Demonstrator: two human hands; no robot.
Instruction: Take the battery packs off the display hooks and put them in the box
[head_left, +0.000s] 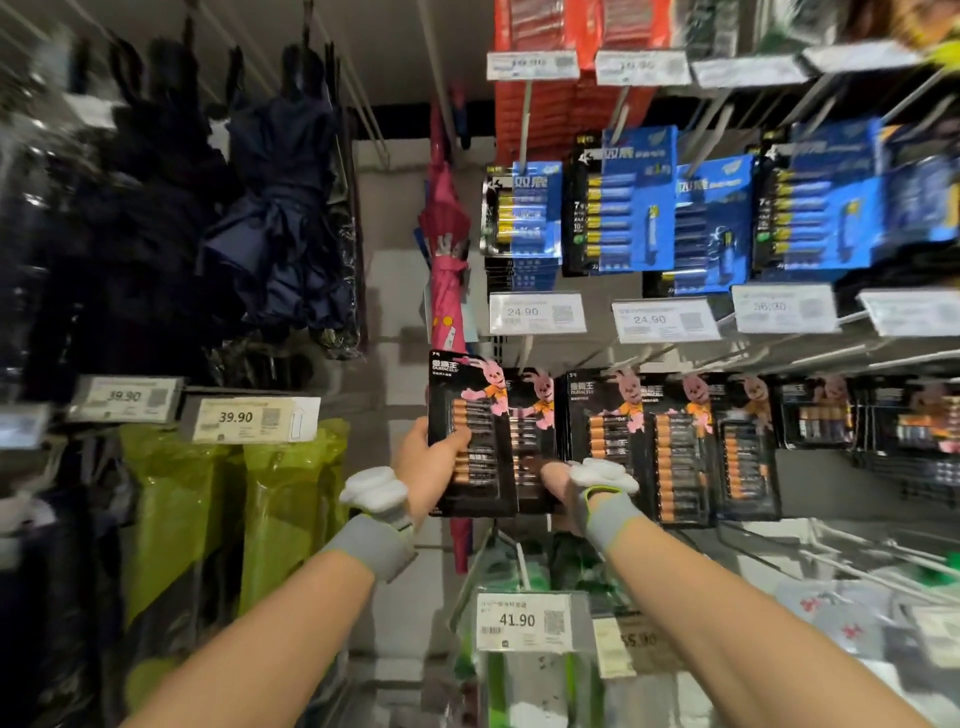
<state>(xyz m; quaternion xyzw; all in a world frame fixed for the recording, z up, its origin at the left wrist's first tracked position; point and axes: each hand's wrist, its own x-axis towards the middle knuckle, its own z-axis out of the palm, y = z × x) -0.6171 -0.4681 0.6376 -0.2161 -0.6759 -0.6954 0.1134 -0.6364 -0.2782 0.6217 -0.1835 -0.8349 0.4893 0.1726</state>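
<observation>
In a shop aisle, before display hooks (525, 349): hold the Duracell battery pack (467, 441), seemingly unhooked, firmly in the left hand (426, 460); with the right hand (556, 480) pinching the next pack (532, 421) low, slide straight outward. No box in view.

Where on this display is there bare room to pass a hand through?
Bare pale panel between the dark navy umbrellas and the pink folded umbrella; also grey panel under the small black battery packs. Crowded: the blue battery packs and black-and-orange battery packs overlap edge to edge.
</observation>
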